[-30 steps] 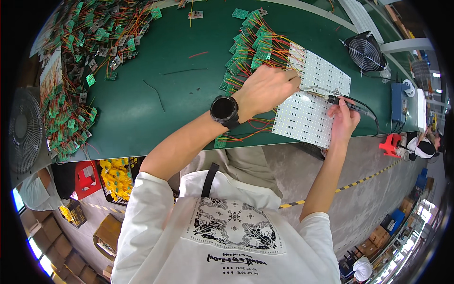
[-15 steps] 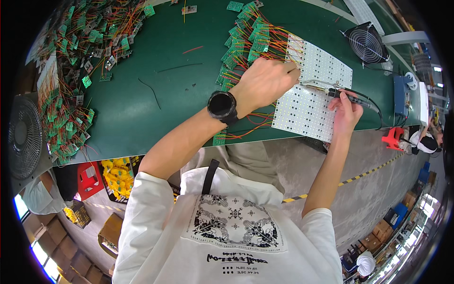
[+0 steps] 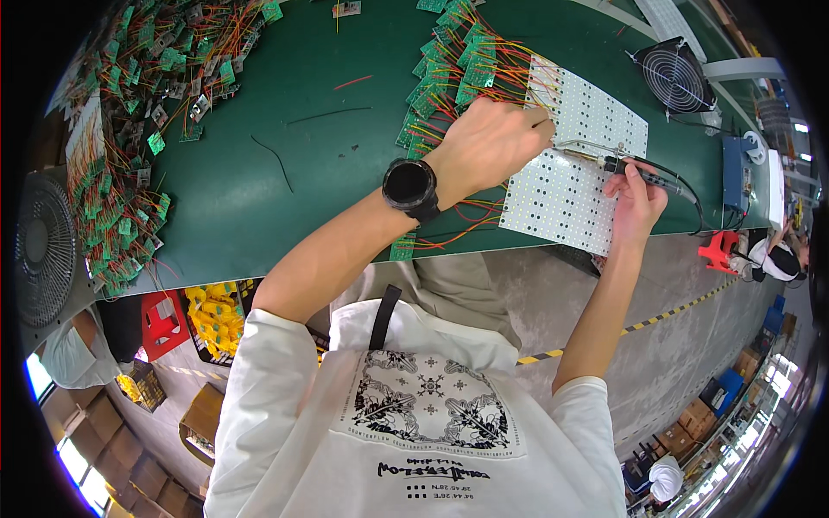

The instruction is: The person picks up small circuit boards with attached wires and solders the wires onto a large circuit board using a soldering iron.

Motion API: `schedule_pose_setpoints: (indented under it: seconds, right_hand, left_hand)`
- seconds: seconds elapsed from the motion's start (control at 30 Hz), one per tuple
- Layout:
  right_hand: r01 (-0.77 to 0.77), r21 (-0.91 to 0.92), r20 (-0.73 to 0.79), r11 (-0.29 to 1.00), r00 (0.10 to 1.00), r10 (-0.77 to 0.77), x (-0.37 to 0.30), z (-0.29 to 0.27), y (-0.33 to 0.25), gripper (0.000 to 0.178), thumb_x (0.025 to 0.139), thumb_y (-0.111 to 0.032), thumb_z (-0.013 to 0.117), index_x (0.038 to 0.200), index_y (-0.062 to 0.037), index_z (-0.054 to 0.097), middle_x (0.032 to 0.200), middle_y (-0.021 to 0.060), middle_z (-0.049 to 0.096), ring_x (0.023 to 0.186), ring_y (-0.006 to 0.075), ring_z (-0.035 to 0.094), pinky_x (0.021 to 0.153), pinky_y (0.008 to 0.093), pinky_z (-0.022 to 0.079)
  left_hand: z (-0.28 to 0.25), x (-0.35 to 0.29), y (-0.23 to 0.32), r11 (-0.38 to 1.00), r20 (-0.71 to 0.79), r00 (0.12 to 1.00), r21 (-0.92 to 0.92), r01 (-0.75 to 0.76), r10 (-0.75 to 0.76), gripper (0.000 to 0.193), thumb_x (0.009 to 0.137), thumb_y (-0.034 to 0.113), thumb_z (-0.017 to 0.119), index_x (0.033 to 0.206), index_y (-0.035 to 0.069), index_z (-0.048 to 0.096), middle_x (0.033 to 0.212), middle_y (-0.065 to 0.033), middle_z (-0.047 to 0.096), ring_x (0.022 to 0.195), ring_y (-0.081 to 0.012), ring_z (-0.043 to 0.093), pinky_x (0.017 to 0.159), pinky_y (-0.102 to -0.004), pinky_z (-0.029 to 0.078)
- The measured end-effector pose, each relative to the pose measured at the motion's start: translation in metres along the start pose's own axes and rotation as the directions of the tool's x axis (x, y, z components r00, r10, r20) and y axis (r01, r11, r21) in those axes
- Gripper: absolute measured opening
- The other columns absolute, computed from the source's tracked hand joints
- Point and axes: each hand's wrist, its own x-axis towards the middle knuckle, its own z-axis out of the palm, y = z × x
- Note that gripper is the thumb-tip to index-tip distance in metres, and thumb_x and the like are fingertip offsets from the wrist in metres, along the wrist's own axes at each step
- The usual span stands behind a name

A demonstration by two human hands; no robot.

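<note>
My right hand (image 3: 637,205) grips a soldering iron (image 3: 615,165) with a black handle, its metal tip pointing left over a white LED panel (image 3: 566,203). A thin bent metal tube (image 3: 596,146) runs beside the iron. Close to the tip, the fingers of my left hand (image 3: 494,142) are pinched together at the panel's left side; what they hold is hidden under the hand. Green circuit boards (image 3: 429,91) with red and yellow wires (image 3: 509,56) lie overlapped in a row beyond and beside this hand, their wires reaching onto the panel. More wires pass beneath my left wrist.
A large heap of wired circuit boards (image 3: 129,155) covers the left end of the green table (image 3: 285,207). At the right stand a black fan (image 3: 673,76) and a blue box unit (image 3: 735,177). Loose black wires (image 3: 275,164) lie mid-table. Several other people sit farther off.
The whole picture has shifted very slightly. Both hands and the soldering iron keep almost the same place over the panel, the left fingers still pinched.
</note>
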Motion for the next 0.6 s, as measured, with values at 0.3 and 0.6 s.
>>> schedule_pose_setpoints:
  seconds: [0.3,0.6]
  right_hand:
    - [0.003,0.014,0.009,1.0,1.0,-0.004,-0.0002,-0.0009,0.001,0.017,0.087,-0.006,0.064,0.098,0.0076,0.062,0.066,0.0134,0.062,0.051,0.0201,0.058,0.048,0.0285,0.045]
    - [0.011,0.058,-0.005,0.998,1.0,-0.011,0.0002,-0.0023,0.0017,0.017,0.087,-0.006,0.063,0.098,0.0075,0.062,0.065,0.0138,0.062,0.05,0.0199,0.058,0.048,0.0287,0.045]
  left_hand:
    - [-0.0012,-0.001,0.0007,1.0,-0.005,1.0,0.003,-0.001,0.001,0.013,0.084,0.018,0.063,0.081,0.006,0.064,0.08,-0.0047,0.061,0.064,-0.0251,0.062,0.051,-0.0362,0.048]
    - [0.0014,-0.0017,-0.001,1.0,0.002,1.0,-0.007,-0.001,0.001,0.013,0.084,0.018,0.063,0.08,0.006,0.063,0.079,-0.0049,0.061,0.063,-0.0249,0.061,0.051,-0.0362,0.048]
